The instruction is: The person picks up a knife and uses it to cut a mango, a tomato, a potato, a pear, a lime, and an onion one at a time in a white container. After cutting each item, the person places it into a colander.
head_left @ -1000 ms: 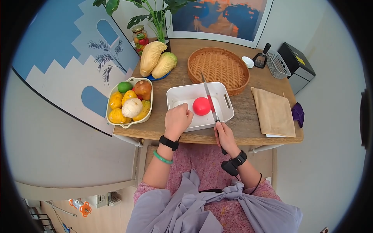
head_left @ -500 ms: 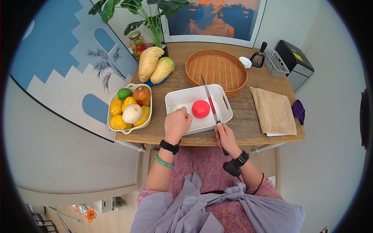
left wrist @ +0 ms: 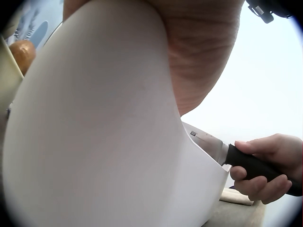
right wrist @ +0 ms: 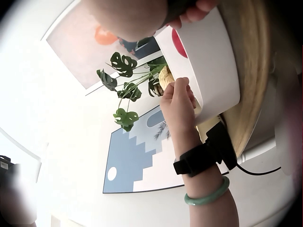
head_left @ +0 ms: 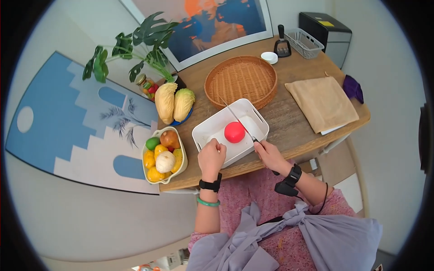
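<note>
A smooth round red object (head_left: 234, 132), like a tomato or ball, lies in a white plastic bin (head_left: 208, 130) at the table's front edge. My right hand (head_left: 271, 157) grips the black handle of a long-bladed kitchen knife (head_left: 246, 130). Its blade slants over the bin, past the red object's right side, tip toward the wicker tray. With fingers curled, my left hand (head_left: 212, 158) is at the bin's near left corner, left of the red object. In the left wrist view, the bin wall (left wrist: 94, 123) hides the left fingers.
A round wicker tray (head_left: 242, 81) sits behind the bin. To the left are a basket of fruit and vegetables (head_left: 158, 179) and two cabbages (head_left: 174, 104) on a blue plate. A folded tan cloth (head_left: 322, 104) lies right, with a grey basket (head_left: 304, 43) behind.
The head view has turned, so the table appears tilted. Both hands, the knife and the red object keep nearly the same places about the bin.
</note>
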The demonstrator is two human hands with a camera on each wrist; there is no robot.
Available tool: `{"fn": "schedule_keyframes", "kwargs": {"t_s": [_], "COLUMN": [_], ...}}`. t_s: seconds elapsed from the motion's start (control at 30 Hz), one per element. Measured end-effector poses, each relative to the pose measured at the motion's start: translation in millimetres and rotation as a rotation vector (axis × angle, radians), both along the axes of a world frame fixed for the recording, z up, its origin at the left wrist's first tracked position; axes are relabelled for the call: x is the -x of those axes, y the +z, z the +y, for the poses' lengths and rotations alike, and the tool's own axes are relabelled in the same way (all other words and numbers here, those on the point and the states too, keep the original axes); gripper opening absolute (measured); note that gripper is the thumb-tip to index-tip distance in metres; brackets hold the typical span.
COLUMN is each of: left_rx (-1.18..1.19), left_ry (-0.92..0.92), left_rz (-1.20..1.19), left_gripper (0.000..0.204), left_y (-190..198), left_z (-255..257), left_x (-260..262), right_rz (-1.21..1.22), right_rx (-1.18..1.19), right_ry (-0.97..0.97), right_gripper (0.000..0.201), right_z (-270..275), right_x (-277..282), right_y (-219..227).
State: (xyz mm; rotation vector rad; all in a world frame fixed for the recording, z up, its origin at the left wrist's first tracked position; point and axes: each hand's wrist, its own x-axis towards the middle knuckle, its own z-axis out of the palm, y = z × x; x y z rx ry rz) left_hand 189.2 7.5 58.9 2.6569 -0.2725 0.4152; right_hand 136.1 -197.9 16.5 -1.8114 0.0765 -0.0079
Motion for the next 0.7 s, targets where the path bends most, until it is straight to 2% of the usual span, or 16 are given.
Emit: {"fn": "schedule_keyframes", "kwargs": {"t_s": [0.23, 0.37, 0.47, 0.57, 0.63, 0.67, 0.7], "left_rx": [-0.023, -0.051, 0.037, 0.101, 0.172, 0.171, 0.14], "left_ry": [-0.003, -0.003, 0.053, 0.026, 0.007, 0.009, -0.018], "left_rz": [0.006, 0.013, 0.117, 0.021, 0.054, 0.058, -0.004], "left_gripper": [0.022, 0.02, 0.018, 0.023, 0.037, 0.037, 0.042], "left_y": [-3, -3, 4, 4, 4, 0, -9], "left_z": [1, 1, -5, -16, -29, -32, -35], "left_x": [-2, -4, -7, -12, -20, -27, -36], "right_rz": [-0.043, -0.082, -0.081, -0.046, -0.003, 0.002, 0.002], "right_rx": [0.041, -0.015, 0.004, -0.026, -0.115, -0.116, -0.129], "right_ry": [0.006, -0.024, -0.013, -0.013, -0.017, -0.015, -0.012], "right_gripper": [0.046, 0.046, 0.046, 0.045, 0.043, 0.043, 0.043], "right_z": [-2, -1, -3, -4, -5, -5, -7], "right_x": [-3, -2, -5, -5, -4, -2, -1], "right_y": [-4, -10, -11, -11, -12, -10, -7]}}
